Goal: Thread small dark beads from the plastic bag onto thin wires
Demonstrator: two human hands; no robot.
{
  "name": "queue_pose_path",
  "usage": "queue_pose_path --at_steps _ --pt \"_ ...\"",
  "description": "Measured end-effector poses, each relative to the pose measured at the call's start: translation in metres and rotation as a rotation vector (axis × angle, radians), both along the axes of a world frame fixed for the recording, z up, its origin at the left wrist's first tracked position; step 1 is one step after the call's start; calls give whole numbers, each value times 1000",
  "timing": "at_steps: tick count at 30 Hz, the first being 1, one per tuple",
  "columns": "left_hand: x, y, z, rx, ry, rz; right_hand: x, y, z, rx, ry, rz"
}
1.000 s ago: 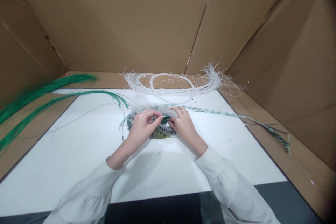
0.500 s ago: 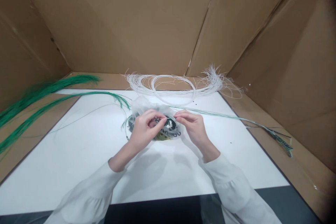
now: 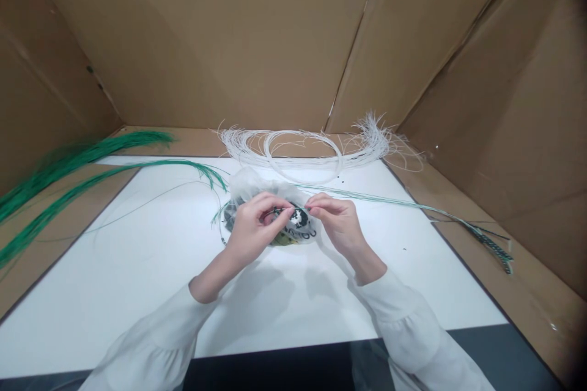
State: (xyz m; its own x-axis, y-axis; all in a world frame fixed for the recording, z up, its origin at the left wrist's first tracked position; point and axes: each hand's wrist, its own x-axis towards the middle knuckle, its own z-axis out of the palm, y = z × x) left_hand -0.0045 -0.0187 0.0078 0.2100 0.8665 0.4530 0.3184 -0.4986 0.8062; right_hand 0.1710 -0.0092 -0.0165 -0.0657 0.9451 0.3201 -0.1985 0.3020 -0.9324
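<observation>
Over a clear plastic bag (image 3: pixel 247 182) with dark lettering, both my hands work close together. The bag lies open on the white table, and small dark and white beads (image 3: pixel 300 218) show in its mouth. My left hand (image 3: pixel 257 219) pinches a thin string (image 3: pixel 297 208) between thumb and forefinger, the tip pointing right. Facing it, my right hand (image 3: pixel 339 220) has thumb and forefinger pressed together on a small dark bead at the string's tip. Whether the string passes through that bead is too small to tell.
Green strand bundles (image 3: pixel 92 190) lie at the left. A coil of white strands (image 3: pixel 302 162) rests at the back. Thin green strings with beaded ends (image 3: pixel 493 247) stretch right. Cardboard walls (image 3: pixel 229 43) enclose the white table (image 3: pixel 137 293).
My right hand has come up out of the bag's beads and shifted right, its fingers now pinched at the string's tip. My left hand keeps its pinch, moved slightly right.
</observation>
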Motion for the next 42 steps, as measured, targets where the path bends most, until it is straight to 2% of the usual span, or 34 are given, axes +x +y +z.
queue_pose_path --at_steps 15,20,28,31,34,36,38,39,40,42 --pt "0 0 0 11 3 11 -1 -2 3 1 33 22" --pt "-1 1 0 19 8 18 -1 -4 3 -40 53 29" --pt "0 -1 1 6 27 28 -1 -3 4 -60 -1 -19" --pt "-1 3 0 -15 61 94 2 1 5 -24 -258 -137" --pt "-2 9 -6 -55 95 197 -3 -8 5 121 -603 -228" --pt "-1 12 -14 -64 61 277 -12 -24 2 266 -749 -184" --pt "-1 15 -25 -45 8 371 -22 -42 -7 543 -963 -10" --pt "0 17 -31 -35 -3 408 -25 -49 -13 598 -1076 22" --pt "0 19 -36 -38 0 430 -27 -54 -20 604 -1178 -10" --pt "-1 22 -44 -80 -2 450 -25 -54 -34 476 -1335 -88"
